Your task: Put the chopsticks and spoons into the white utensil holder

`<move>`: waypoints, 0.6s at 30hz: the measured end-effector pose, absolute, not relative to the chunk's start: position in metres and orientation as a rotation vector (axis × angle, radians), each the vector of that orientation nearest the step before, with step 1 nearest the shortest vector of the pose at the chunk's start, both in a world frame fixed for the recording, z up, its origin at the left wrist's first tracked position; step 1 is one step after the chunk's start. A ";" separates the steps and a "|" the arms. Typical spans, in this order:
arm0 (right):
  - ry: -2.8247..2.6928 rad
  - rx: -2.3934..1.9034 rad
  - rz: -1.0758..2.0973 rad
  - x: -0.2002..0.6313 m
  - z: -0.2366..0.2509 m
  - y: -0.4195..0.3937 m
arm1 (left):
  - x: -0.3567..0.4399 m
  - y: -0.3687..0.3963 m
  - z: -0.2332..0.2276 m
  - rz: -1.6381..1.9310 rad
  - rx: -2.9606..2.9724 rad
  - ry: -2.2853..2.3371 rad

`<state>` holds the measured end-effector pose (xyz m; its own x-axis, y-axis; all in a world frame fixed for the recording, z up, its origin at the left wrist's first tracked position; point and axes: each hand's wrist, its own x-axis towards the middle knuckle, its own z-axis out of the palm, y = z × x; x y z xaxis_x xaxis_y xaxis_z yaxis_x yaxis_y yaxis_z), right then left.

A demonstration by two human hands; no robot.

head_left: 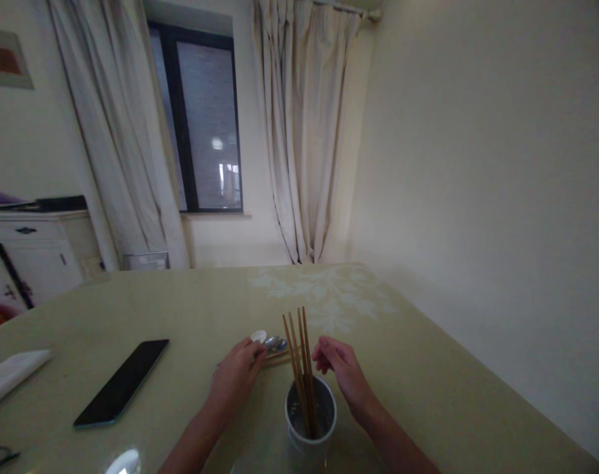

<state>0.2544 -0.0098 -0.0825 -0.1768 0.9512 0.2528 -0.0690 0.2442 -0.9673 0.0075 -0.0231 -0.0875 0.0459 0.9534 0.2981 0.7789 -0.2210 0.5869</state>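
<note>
A white cup-like holder [309, 431] stands at the near edge of the table with several brown chopsticks [299, 359] upright in it. Behind it lie metal spoons [274, 343] and a white spoon [258, 336], with more wooden chopsticks under them. My left hand [236, 378] rests on the table with its fingers on the spoons' handles. My right hand [339, 368] hovers just right of the upright chopsticks, fingers loosely curled, nothing seen in it.
A black phone [122, 390] lies flat on the yellow-green table [428, 368] to the left. A white folded cloth [10, 372] sits at the left edge. A wall runs along the right side; a window, curtains and a white cabinet [33, 257] stand beyond.
</note>
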 end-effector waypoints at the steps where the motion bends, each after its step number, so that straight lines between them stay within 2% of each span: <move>1: -1.405 -0.927 1.171 0.255 -0.086 -0.007 | 0.006 -0.023 -0.092 0.848 2.106 1.822; 5: -1.409 -1.015 1.154 0.256 -0.097 0.002 | 0.009 -0.025 -0.100 0.641 2.221 1.873; 9: -1.446 -1.076 1.146 0.257 -0.103 0.005 | 0.014 -0.024 -0.097 0.629 2.231 1.858; 13: -1.559 -1.094 1.174 0.253 -0.104 0.003 | 0.025 -0.026 -0.097 0.888 2.127 1.711; 18: -1.505 -0.939 1.348 0.245 -0.097 -0.008 | 0.050 -0.038 -0.095 1.154 1.947 1.286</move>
